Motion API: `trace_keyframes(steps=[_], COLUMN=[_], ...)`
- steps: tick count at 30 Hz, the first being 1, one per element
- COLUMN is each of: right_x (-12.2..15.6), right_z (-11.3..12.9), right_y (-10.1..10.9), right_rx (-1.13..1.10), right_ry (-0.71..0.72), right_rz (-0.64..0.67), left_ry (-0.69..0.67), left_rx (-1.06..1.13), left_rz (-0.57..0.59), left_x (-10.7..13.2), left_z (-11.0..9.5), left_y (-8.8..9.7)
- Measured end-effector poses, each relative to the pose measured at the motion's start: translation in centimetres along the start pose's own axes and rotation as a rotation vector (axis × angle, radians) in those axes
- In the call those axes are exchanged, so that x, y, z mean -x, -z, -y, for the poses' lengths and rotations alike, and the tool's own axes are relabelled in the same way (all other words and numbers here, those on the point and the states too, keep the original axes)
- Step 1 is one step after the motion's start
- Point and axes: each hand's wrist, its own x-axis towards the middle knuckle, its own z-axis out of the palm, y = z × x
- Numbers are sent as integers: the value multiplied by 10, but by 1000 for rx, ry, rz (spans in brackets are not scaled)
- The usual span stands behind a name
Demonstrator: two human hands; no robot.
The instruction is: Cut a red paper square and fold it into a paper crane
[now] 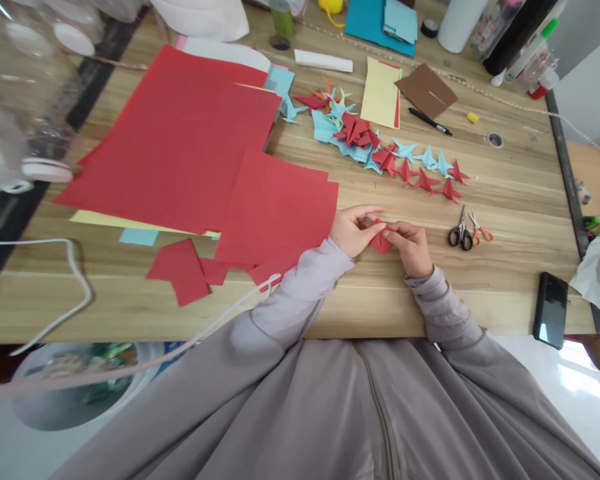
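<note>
Between my hands is a small folded piece of red paper (381, 243), just above the table's front part. My left hand (354, 230) pinches its left side with thumb and fingers. On the other side, the thumb and forefinger of my right hand (411, 245) are closed on its right edge. The finer folds are too small to make out. Beyond my hands lie folded paper cranes (360, 133) in red, light blue and orange, several of them in rows. Large red paper sheets (190, 140) are stacked to the left, partly under my left forearm.
Black-handled scissors (461, 235) and small orange scissors (480, 233) lie to the right, with a phone (551, 310) at the front edge. Red scraps (180, 270) and a white cable (77, 267) are at left. Farther back are yellow paper (380, 93), brown paper (427, 92) and a black pen (430, 122).
</note>
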Motion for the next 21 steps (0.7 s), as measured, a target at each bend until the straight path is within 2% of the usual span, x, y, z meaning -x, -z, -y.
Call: trace_keyframes(steps=[6, 10, 15, 18, 21], right_x=[-1, -1, -1, -1, -4], right_z=[3, 4, 2, 0, 1], right_y=[0, -1, -1, 0, 3], right_rx=[10, -50, -109, -114, -75], right_ry=[-19, -45, -95, -77, -34], right_rz=[12, 66, 109, 57, -95], left_ry=[22, 49, 52, 37, 33], left_rx=[37, 63, 89, 90, 80], left_rz=[-77, -134, -146, -166, -165], left_x=[-1, -5, -7, -8, -8], left_z=[-2, 1, 3, 3, 3], left_y=[2, 4, 5, 5, 6])
